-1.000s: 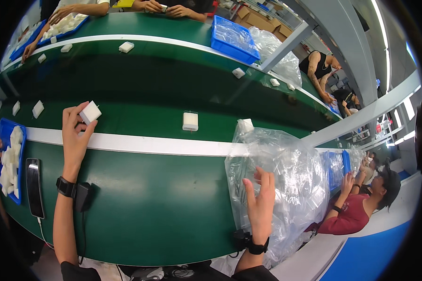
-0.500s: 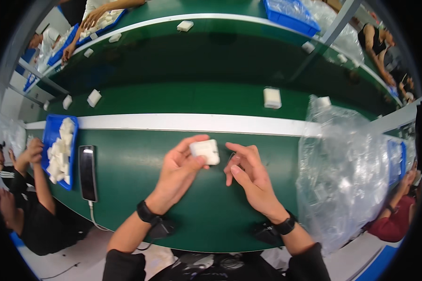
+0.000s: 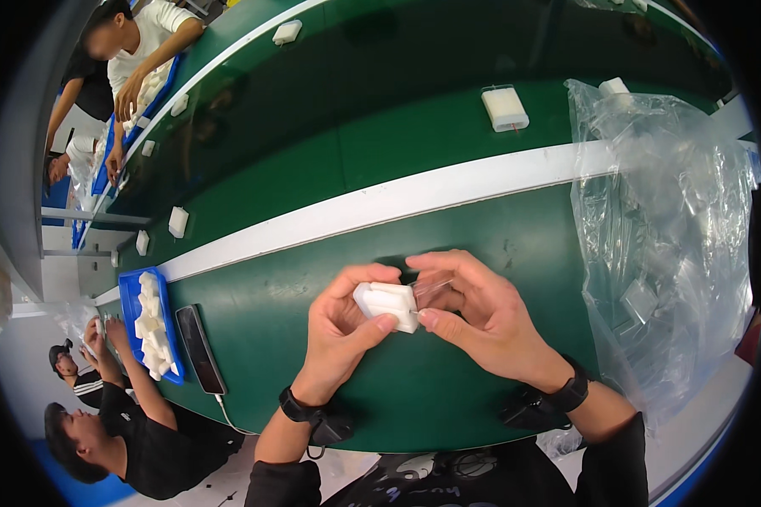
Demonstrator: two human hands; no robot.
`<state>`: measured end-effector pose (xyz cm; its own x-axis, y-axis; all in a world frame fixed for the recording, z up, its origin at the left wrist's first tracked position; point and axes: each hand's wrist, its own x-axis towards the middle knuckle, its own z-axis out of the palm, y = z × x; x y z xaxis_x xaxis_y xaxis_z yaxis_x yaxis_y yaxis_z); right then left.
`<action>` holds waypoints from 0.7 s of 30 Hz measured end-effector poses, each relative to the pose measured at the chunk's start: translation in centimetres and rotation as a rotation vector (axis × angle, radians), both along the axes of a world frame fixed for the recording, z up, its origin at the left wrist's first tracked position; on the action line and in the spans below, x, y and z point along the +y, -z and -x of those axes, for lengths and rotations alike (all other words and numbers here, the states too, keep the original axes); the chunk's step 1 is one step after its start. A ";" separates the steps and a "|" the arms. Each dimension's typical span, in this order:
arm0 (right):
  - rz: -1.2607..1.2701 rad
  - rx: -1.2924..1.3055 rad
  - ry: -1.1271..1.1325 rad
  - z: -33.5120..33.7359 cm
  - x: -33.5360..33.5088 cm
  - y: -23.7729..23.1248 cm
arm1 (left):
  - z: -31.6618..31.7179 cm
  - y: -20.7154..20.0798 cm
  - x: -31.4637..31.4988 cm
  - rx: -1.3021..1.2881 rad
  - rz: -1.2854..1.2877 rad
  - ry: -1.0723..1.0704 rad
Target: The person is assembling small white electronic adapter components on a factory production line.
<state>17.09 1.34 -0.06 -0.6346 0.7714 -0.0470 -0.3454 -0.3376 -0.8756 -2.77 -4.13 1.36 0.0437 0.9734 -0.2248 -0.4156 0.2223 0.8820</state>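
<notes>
My left hand [image 3: 340, 334] grips a small white rectangular block [image 3: 387, 305] over the green table [image 3: 448, 380], thumb on its lower edge. My right hand [image 3: 479, 314] meets it from the right and pinches a small clear plastic bag [image 3: 432, 291] at the block's end. Both wrists wear black bands. To my right a big heap of clear plastic bags [image 3: 664, 228] lies on the table.
A white stripe [image 3: 414, 201] crosses the table. Beyond it a bagged white block [image 3: 505, 108] and other white blocks [image 3: 178, 221] lie on the green belt. At left a blue tray [image 3: 150, 325] of white blocks, a black phone [image 3: 199, 348], and people working.
One second ago my left hand lifted the block from the stripe while my right reached into the bag heap. Both hands have since come together before me, and the clear bag is at the block.
</notes>
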 end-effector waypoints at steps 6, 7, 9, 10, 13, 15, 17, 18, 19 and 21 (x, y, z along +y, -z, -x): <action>-0.062 0.004 -0.020 0.3 0.0 0.4 | 0.5 0.1 -0.4 0.087 -0.011 0.033; -0.060 0.003 -0.018 0.3 0.0 0.4 | 0.6 0.1 -0.4 0.086 -0.006 0.044; -0.058 -0.001 -0.031 0.2 0.0 0.1 | 0.7 0.0 -0.3 0.087 0.000 0.055; -0.056 0.000 -0.032 0.1 0.0 0.0 | 0.7 0.0 -0.3 0.086 0.016 0.057; 0.040 0.025 -0.072 -0.2 0.1 -0.3 | 0.7 0.0 -0.1 0.094 0.036 0.050; 0.017 0.011 -0.050 -0.1 0.1 -0.4 | 0.9 0.2 -0.1 0.103 0.039 0.041; 0.007 0.001 -0.045 -0.1 -0.1 -0.3 | 1.0 0.4 -0.1 0.137 0.021 0.051; -0.005 -0.010 -0.040 -0.1 -0.2 -0.2 | 1.0 0.4 0.0 0.138 0.021 0.050; -0.005 -0.009 -0.041 0.0 -0.2 -0.3 | 1.0 0.4 0.0 0.199 -0.002 0.039; -0.067 -0.060 -0.019 -0.1 -0.3 -0.3 | 0.8 0.7 0.1 0.255 -0.027 0.030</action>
